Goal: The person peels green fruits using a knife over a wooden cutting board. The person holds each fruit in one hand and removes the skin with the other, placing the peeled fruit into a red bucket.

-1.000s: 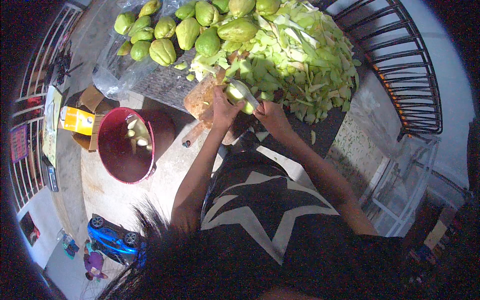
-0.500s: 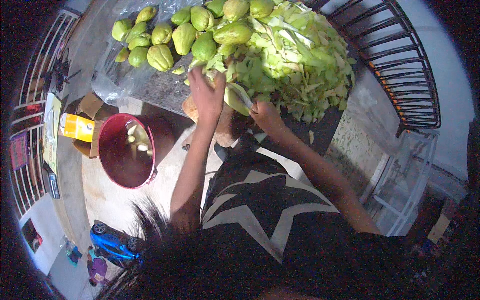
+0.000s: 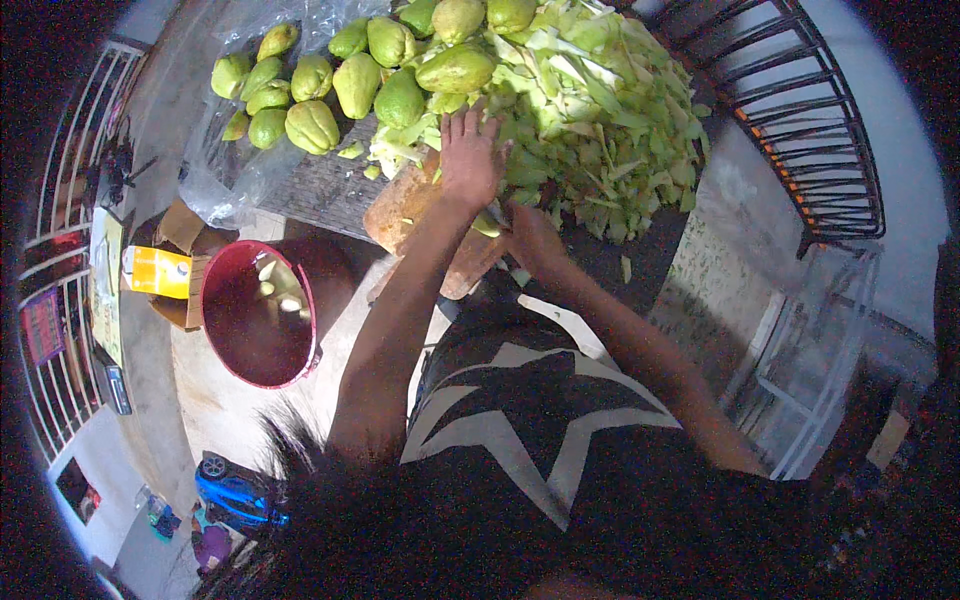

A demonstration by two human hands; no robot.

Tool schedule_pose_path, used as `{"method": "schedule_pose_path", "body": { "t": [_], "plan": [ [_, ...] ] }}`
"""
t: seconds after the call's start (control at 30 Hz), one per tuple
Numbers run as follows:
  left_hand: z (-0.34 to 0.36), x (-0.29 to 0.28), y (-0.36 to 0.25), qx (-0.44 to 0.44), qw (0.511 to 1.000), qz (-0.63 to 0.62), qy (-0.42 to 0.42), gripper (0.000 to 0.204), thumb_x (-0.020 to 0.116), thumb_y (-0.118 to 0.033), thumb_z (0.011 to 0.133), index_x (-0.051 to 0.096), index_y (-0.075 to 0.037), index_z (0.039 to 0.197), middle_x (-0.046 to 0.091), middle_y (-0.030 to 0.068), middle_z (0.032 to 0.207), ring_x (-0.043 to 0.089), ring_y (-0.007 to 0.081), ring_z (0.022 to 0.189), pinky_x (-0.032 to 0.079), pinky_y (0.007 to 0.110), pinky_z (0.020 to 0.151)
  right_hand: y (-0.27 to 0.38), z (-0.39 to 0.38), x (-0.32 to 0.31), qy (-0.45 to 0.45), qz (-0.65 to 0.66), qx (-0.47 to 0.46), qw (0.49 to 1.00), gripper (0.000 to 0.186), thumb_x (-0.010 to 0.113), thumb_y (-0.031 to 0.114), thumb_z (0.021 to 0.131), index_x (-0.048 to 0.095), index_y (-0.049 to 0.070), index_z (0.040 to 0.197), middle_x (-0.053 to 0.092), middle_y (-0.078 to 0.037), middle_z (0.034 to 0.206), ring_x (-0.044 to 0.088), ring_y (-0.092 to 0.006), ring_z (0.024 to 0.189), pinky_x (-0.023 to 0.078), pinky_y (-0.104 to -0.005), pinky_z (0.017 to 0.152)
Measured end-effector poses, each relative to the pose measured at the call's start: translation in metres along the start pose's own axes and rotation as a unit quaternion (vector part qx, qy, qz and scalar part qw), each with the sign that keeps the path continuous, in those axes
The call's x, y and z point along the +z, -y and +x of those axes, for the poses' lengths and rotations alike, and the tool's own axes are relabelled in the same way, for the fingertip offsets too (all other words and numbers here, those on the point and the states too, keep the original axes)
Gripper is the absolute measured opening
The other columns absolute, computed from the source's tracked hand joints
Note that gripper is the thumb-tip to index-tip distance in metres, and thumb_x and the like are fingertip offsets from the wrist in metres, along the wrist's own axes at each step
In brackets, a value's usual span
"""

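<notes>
My left hand (image 3: 470,160) lies with its fingers stretched out over the near edge of a large heap of green peelings (image 3: 600,130). Just right of it, my right hand (image 3: 533,242) is closed round a knife, whose blade (image 3: 495,211) shows only in part. Beside the blade is a pale green piece of chayote (image 3: 485,225), partly hidden by my left wrist. Both hands are above a brown wooden board (image 3: 395,210) at the table's near edge. Whole green chayotes (image 3: 357,85) lie beyond, to the left.
A red bucket (image 3: 258,350) with several pale pieces in it stands on the floor at left, next to a cardboard box (image 3: 180,228) with a yellow package (image 3: 160,272). Clear plastic (image 3: 225,180) lies along the table's left side. A dark metal rack (image 3: 800,120) stands at right.
My left hand has moved right, off the pale pieces at the board's far edge and onto the peelings, uncovering more of the board. My right hand has shifted slightly nearer.
</notes>
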State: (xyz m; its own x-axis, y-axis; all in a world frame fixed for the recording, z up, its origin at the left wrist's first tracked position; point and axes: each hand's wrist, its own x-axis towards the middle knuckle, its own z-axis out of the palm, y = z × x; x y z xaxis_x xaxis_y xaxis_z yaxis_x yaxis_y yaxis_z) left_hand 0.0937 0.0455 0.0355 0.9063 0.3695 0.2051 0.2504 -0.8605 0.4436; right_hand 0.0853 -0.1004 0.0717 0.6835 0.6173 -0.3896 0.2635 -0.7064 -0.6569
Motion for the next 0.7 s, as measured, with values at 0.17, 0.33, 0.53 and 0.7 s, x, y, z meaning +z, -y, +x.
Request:
{"method": "schedule_pose_path", "body": {
  "t": [0.17,0.33,0.53,0.7],
  "plan": [
    [-0.038,0.037,0.036,-0.013,1.0,0.007,-0.002,0.043,0.055,-0.028,0.085,0.049,-0.007,0.122,0.035,0.0147,0.136,0.029,0.0352,0.128,0.014,0.052,0.11,-0.027,0.0,0.037,0.04,-0.118,-0.009,0.992,0.027,0.057,0.013,0.081,0.048,-0.002,0.102,0.062,-0.023,0.082,0.061,-0.0406,0.08,0.048,-0.0497,0.066],
    [-0.035,0.015,0.029,-0.019,0.996,-0.071,-0.04,0.038,0.052,-0.024,0.086,0.05,-0.002,0.116,0.036,0.0185,0.133,0.034,0.0382,0.121,0.018,0.052,0.107,-0.044,0.007,0.045,0.023,-0.156,-0.052,0.986,0.036,0.062,0.015,0.081,0.041,-0.001,0.106,0.061,-0.024,0.084,0.061,-0.0396,0.078,0.049,-0.0484,0.064],
    [-0.07,0.005,0.042,-0.082,0.979,-0.119,-0.146,0.038,0.048,-0.024,0.089,0.047,-0.004,0.122,0.038,0.022,0.129,0.038,0.0396,0.115,0.026,0.05,0.099,-0.073,0.028,0.026,0.084,-0.068,-0.02,0.994,0.043,0.069,0.018,0.076,0.048,-0.001,0.108,0.062,-0.021,0.089,0.061,-0.0351,0.081,0.049,-0.0439,0.07],
    [-0.123,0.016,0.055,-0.144,0.977,-0.059,-0.146,0.046,0.05,-0.03,0.088,0.043,-0.005,0.127,0.042,0.0194,0.125,0.04,0.0372,0.112,0.029,0.048,0.096,-0.084,0.059,0.003,0.089,0.014,0.04,0.995,0.042,0.069,0.019,0.076,0.052,-0.002,0.107,0.062,-0.013,0.089,0.059,-0.0251,0.082,0.047,-0.0376,0.075]
  ]
}}
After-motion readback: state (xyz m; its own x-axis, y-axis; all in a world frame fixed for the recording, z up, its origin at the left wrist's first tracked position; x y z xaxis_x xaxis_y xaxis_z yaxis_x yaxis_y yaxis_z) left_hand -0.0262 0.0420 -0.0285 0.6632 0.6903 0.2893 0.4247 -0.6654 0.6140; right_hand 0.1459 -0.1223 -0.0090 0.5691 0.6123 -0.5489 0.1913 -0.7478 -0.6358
